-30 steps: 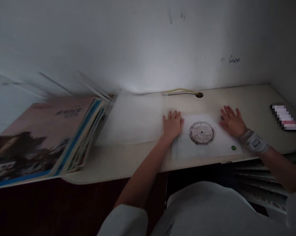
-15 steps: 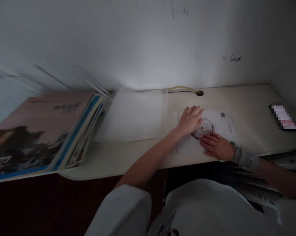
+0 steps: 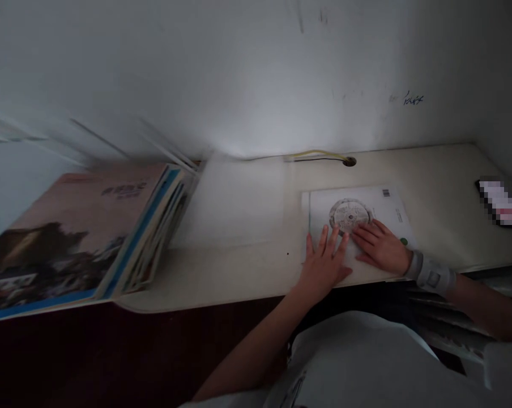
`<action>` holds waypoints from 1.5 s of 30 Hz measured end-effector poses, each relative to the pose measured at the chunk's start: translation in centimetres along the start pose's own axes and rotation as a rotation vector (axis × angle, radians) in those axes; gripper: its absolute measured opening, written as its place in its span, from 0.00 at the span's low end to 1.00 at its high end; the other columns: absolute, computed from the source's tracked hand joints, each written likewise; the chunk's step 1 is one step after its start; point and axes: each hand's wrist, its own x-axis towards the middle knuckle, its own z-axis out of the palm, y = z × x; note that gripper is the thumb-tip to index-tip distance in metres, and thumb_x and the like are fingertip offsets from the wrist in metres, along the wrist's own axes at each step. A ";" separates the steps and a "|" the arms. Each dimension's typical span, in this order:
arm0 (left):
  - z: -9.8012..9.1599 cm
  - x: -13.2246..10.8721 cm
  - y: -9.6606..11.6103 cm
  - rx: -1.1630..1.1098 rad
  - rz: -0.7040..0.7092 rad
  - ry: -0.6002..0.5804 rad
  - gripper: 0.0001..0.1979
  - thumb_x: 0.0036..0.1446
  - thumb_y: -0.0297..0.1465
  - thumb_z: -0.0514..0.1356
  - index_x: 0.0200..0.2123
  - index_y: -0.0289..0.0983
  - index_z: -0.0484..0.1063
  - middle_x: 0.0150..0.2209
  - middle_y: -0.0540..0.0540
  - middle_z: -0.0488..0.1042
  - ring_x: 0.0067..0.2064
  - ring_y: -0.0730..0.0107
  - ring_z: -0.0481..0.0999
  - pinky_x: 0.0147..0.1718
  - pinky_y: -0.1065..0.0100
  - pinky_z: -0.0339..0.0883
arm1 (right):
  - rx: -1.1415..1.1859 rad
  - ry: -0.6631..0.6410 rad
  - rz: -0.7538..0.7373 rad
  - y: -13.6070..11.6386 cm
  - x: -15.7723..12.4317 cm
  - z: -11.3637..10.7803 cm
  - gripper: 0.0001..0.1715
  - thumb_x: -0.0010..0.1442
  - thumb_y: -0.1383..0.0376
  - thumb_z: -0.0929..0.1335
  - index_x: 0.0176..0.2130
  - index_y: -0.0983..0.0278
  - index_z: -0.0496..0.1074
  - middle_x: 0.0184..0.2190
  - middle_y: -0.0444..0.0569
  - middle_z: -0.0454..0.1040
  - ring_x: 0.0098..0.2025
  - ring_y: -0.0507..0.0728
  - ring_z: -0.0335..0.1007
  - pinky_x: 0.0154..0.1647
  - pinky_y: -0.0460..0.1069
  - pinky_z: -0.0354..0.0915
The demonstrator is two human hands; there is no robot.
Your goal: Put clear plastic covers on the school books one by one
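Note:
A white book (image 3: 315, 209) lies on the desk in front of me, with a round grey emblem, a barcode and a small green dot on its cover. My left hand (image 3: 321, 266) rests on its lower left part, fingers spread. Flat on the cover, just below and right of the emblem, is my right hand (image 3: 383, 248), its fingers stretched out; a grey band circles that wrist. Left of the book, a translucent white sheet (image 3: 234, 204) lies on the desk, touched by neither hand.
A stack of books or magazines (image 3: 86, 226) with a pink picture cover fills the left end of the desk (image 3: 213, 277). At the far right lies a phone (image 3: 500, 201), its screen blurred out. A yellow cable (image 3: 315, 152) runs along the wall into a hole.
My left hand has come down and toward me, from over the emblem to the book's lower left part, uncovering the emblem. My right hand stays in place on the cover. The view has shifted slightly.

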 end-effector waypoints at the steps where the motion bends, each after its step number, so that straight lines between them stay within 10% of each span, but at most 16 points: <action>1: 0.0 0.0 0.0 0.001 0.000 -0.006 0.44 0.55 0.52 0.56 0.67 0.35 0.47 0.67 0.29 0.49 0.67 0.40 0.45 0.59 0.33 0.42 | -0.007 -0.002 0.021 0.1 0.2 0.1 0.28 0.63 0.55 0.64 0.56 0.69 0.67 0.56 0.60 0.68 0.60 0.66 0.60 0.61 0.65 0.53; 11: 0.6 -2.7 1.3 -0.035 0.207 0.025 0.27 0.61 0.46 0.52 0.60 0.42 0.62 0.66 0.42 0.55 0.67 0.47 0.50 0.60 0.39 0.48 | -0.010 -0.107 -0.031 -1.3 -0.3 -1.0 0.27 0.63 0.55 0.63 0.54 0.69 0.69 0.56 0.60 0.69 0.57 0.65 0.64 0.55 0.60 0.61; 19: 1.8 -7.0 2.0 -0.077 0.385 0.358 0.16 0.63 0.26 0.50 0.53 0.34 0.67 0.54 0.39 0.72 0.59 0.62 0.67 0.59 0.55 0.59 | 0.001 -0.220 -0.057 -5.4 -3.2 -2.3 0.56 0.47 0.37 0.68 0.59 0.76 0.63 0.60 0.69 0.61 0.62 0.73 0.56 0.58 0.64 0.57; 29: -1.7 -5.9 2.5 -0.089 0.348 0.636 0.06 0.57 0.23 0.59 0.39 0.33 0.73 0.39 0.45 0.79 0.44 0.66 0.76 0.46 0.61 0.68 | 0.057 -0.273 0.008 -5.6 -1.8 -3.8 0.41 0.56 0.45 0.66 0.56 0.73 0.66 0.58 0.66 0.65 0.59 0.69 0.61 0.55 0.62 0.62; 39: -0.8 -6.5 2.7 -0.220 0.367 0.645 0.05 0.58 0.20 0.58 0.36 0.32 0.72 0.34 0.46 0.78 0.37 0.71 0.76 0.40 0.65 0.71 | -0.030 -0.065 -0.182 -3.6 -1.8 -1.1 0.18 0.65 0.65 0.62 0.52 0.66 0.70 0.54 0.58 0.71 0.57 0.63 0.66 0.54 0.59 0.64; 45: -2.3 -5.8 1.6 -0.252 0.378 0.610 0.06 0.58 0.21 0.56 0.36 0.32 0.72 0.35 0.45 0.78 0.36 0.71 0.76 0.41 0.65 0.73 | 0.152 -0.190 -0.102 -3.1 -1.0 -3.0 0.20 0.65 0.61 0.63 0.54 0.65 0.69 0.54 0.59 0.71 0.57 0.60 0.66 0.55 0.57 0.63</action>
